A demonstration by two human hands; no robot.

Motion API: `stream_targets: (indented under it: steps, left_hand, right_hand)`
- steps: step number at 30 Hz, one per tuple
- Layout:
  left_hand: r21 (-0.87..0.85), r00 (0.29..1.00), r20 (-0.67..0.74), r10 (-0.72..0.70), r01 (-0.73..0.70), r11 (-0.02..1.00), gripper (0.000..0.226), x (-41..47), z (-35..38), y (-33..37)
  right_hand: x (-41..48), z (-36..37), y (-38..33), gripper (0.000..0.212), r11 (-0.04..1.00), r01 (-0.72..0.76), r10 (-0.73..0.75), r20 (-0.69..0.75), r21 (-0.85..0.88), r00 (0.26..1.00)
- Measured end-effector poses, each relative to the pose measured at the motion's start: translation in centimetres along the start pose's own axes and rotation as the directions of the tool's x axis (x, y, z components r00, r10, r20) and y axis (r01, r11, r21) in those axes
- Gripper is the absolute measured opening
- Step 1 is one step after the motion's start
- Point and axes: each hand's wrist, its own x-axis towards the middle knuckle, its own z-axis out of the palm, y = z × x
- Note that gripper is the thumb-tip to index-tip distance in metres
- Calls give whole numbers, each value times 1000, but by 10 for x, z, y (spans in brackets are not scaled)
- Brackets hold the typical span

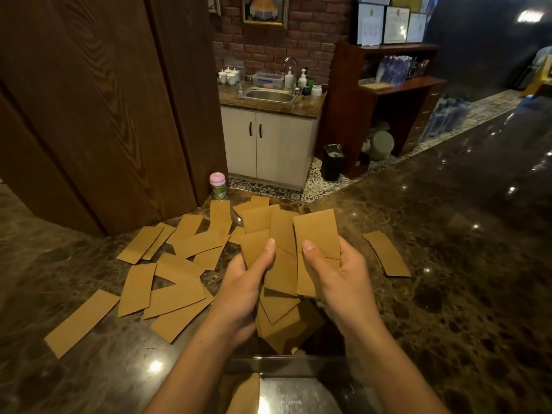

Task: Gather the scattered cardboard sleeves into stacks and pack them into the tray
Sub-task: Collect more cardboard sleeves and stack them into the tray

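Note:
Both hands hold a loose, fanned bunch of brown cardboard sleeves [283, 234] above the dark marble counter. My left hand [248, 282] grips the bunch's left side with the thumb on top. My right hand [337, 273] grips the right side, its thumb pressing on a sleeve. Several more sleeves [170, 264] lie scattered flat on the counter to the left. A small neat stack of sleeves [386, 253] rests to the right. A clear plastic tray [298, 361] sits at the near edge below my hands, with one sleeve [246, 392] visible inside it.
A small jar with a pink lid [219, 185] stands at the counter's far edge beside a dark wooden panel [104, 115]. Beyond the counter are a sink cabinet [268, 144] and a black bin [332, 162] on the floor.

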Motion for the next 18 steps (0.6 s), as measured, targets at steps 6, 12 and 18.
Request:
stream_targets:
  steps: [6, 12, 18]
  left_hand:
    - [-10, 1000, -25, -14, 14, 1000, 43, 2, 4, -4]
    - [-120, 985, 155, -73, 92, 988, 47, 3, -9, -5]
    - [20, 997, 74, -5, 4, 1000, 41, -2, -13, 3]
  right_hand:
    - [-2, 4, 2, 34, 975, -121, 120, 17, 184, 993]
    - [-2, -1, -3, 22, 964, -123, 122, 18, 234, 992]
    - [10, -24, -16, 19, 952, -186, 152, 152, 244, 977]
